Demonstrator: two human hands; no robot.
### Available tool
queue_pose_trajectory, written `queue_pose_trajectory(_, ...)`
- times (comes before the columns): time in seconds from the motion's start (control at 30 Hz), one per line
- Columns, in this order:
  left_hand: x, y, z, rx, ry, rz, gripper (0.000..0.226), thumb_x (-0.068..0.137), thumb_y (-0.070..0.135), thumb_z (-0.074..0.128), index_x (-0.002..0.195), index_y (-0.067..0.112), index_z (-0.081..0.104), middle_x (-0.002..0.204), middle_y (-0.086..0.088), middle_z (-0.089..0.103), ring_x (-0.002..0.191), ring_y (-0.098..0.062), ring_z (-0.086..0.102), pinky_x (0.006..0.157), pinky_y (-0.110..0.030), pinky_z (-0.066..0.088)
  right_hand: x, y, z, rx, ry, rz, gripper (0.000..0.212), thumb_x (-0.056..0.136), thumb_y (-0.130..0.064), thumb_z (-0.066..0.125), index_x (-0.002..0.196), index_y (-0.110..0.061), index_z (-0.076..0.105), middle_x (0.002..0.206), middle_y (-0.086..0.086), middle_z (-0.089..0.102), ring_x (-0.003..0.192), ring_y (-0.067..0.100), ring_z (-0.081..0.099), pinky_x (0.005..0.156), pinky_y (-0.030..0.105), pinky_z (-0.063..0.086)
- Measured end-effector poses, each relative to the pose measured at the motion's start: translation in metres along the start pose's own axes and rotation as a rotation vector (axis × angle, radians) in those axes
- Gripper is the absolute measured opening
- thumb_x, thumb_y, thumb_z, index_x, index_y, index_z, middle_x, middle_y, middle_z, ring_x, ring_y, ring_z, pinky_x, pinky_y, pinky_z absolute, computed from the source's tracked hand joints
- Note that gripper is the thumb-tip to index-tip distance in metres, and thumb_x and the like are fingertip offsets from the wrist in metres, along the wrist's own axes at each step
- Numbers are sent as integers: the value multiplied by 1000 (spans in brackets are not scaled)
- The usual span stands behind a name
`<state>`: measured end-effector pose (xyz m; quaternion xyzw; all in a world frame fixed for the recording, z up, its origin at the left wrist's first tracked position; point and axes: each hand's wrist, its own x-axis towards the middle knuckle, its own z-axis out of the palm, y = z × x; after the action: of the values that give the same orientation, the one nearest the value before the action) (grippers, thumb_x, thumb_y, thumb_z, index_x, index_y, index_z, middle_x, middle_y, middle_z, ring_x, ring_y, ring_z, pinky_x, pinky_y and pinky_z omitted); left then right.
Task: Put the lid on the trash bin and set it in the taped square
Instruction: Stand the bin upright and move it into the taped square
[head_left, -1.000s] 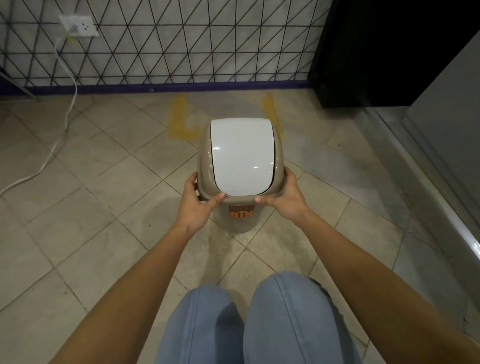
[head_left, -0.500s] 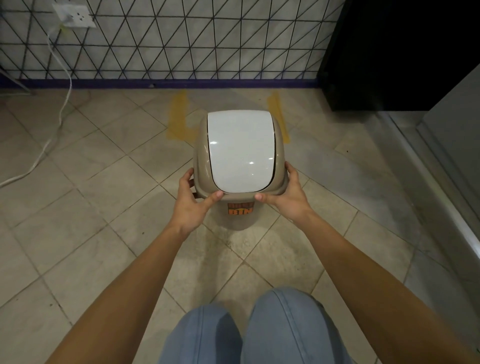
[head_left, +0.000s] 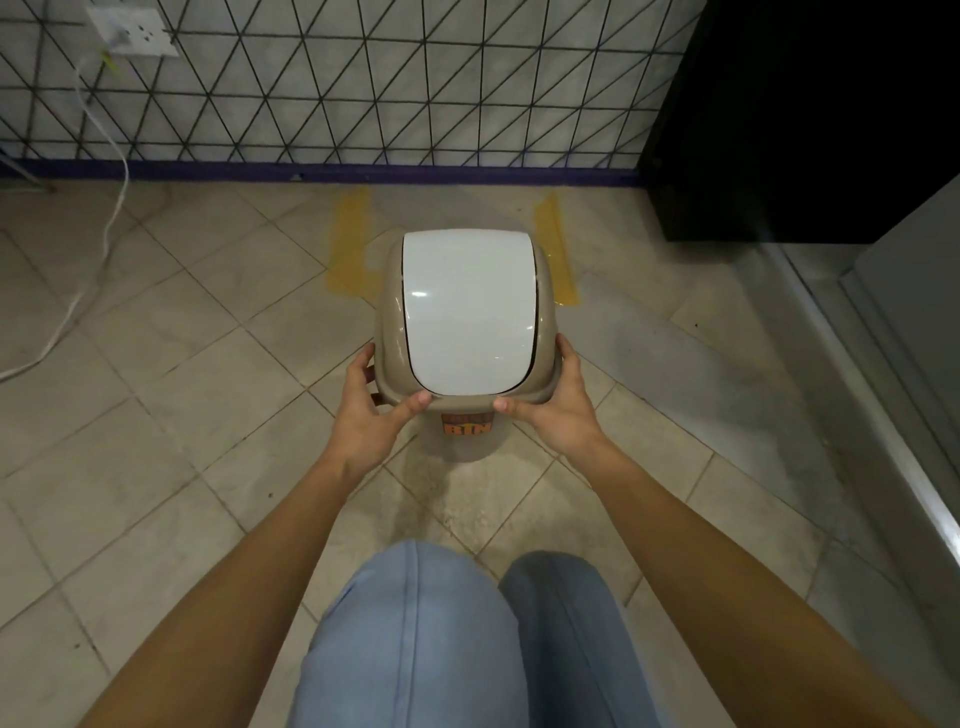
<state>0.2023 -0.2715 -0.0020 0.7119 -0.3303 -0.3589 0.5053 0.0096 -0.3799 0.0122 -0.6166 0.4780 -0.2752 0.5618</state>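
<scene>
Now I am carrying the beige plastic trash bin (head_left: 462, 441) forward, and over the last second it has been closing on the yellow taped square (head_left: 558, 249) on the tiled floor (head_left: 182, 364). The white domed swing lid (head_left: 470, 306) is sitting on the bin, so I am judging the first half of the task done. My left hand (head_left: 363, 421) is clasping the lid's beige collar at seven o'clock, thumb lying over the front lip; my right hand (head_left: 558, 410) is clasping it at five o'clock the same way. Both are wrapped around the rim, neither slack.

Earlier the tape was showing mostly beyond the bin; now its two side strips are flanking the lid at ten and two o'clock, with the patterned wall (head_left: 363, 78) at twelve. I cannot tell whether the base is touching the floor, as the lid is hiding it. Judging by the orange label (head_left: 466, 426) at six o'clock, the body is sitting a little nearer to me than the tape, so I am expecting a short push toward twelve before lowering and letting go.
</scene>
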Motion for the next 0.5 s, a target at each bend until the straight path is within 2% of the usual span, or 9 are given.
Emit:
queue_pose_trajectory(0.1,6,2,0,18,2,2,92,74,34,74,145,24,17,129,9,40,103,-7,51,65,-4,43,8,-2,1,-20,-8,-2,113,56,-12,88,146,-16,19,144,2,39,133,16,38,107,31,37)
queue_pose_trajectory(0.23,22,7,-4,29,12,31,91,75,28,75,145,19,19,128,7,40,104,-10,50,63,-1,43,25,-8,7,-46,-16,-7,112,55,-13,89,145,-18,22,143,8,38,134,22,38,110,43,37)
queue_pose_trajectory(0.3,30,8,-5,19,14,35,89,75,27,75,145,19,20,126,7,41,100,-6,50,61,1,41,33,-10,10,-44,-7,1,112,55,-12,89,145,-17,22,144,8,37,134,22,37,110,43,36)
queue_pose_trajectory(0.43,47,9,-10,1,12,40,88,74,28,75,144,22,22,125,8,43,98,3,50,62,1,42,49,-13,19,-27,20,-23,110,55,-7,88,144,-13,23,142,5,41,131,19,41,105,30,39)
queue_pose_trajectory(0.5,55,10,-13,-13,11,38,88,74,29,75,144,23,22,126,8,44,99,4,50,63,0,42,55,-14,22,-20,28,-12,112,56,-7,87,145,-14,21,143,6,39,132,19,40,108,34,37)
